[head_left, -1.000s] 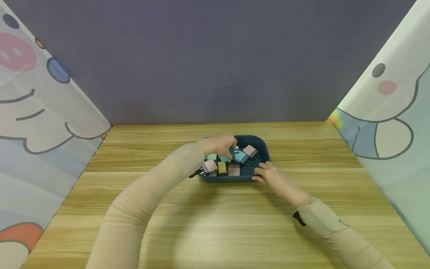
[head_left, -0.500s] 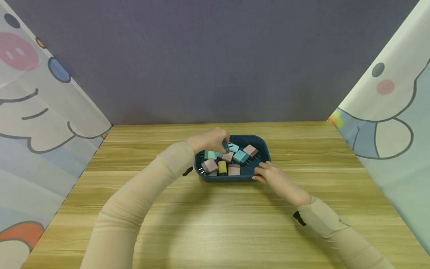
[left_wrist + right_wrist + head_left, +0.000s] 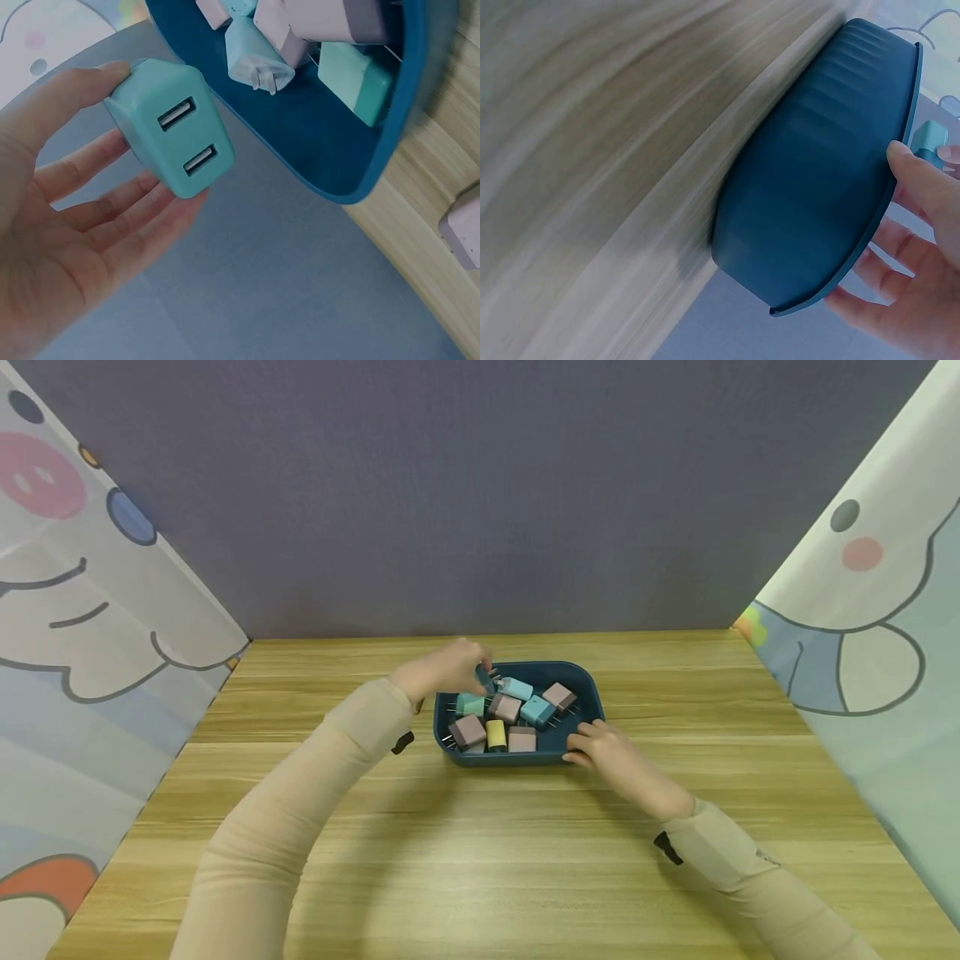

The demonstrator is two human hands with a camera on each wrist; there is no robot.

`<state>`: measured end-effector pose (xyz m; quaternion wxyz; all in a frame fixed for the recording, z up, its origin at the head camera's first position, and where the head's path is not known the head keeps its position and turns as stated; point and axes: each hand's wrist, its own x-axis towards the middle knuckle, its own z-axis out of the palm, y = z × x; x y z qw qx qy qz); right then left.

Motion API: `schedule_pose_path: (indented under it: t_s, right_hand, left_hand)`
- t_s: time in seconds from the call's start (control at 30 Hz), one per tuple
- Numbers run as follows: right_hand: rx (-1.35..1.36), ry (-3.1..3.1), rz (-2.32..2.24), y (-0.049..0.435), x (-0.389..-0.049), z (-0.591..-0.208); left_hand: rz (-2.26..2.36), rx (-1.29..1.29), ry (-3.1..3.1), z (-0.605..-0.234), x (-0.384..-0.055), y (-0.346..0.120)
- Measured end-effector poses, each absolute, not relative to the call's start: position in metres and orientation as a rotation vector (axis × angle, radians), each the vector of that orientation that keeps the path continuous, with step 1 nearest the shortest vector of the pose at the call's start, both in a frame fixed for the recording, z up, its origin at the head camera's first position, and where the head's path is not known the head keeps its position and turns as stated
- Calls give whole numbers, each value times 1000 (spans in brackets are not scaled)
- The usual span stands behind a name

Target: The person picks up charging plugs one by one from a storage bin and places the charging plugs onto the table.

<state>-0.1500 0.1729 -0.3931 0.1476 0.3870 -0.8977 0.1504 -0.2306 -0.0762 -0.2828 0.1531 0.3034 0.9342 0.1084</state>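
saw the left hand (image 3: 82,217) pinching a teal charger (image 3: 172,131) by the blue bin (image 3: 810,157), right hand (image 3: 919,274) gripped its rim (image 3: 810,298), probably steadying it

Left wrist view: pink block (image 3: 463,229) cut off at right, tray (image 3: 319,150) at top

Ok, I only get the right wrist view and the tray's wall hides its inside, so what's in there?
Observer: Several chargers, pink and blue ones among them.
Operator: What's on the end of the charger in the left hand?
Observer: Two USB slots, seen in the left wrist view.
Operator: Anything outside the tray?
Observer: A pink block on the table, partly cut off by the left wrist view's right edge.
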Motion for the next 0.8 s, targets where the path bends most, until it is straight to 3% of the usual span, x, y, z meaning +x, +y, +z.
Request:
schedule_pose_path:
  t_s: [0.8]
  right_hand:
    - [1094, -2607, 420, 173, -149, -392]
  left_hand:
    - [375, 729, 2849, -288, -230, -126]
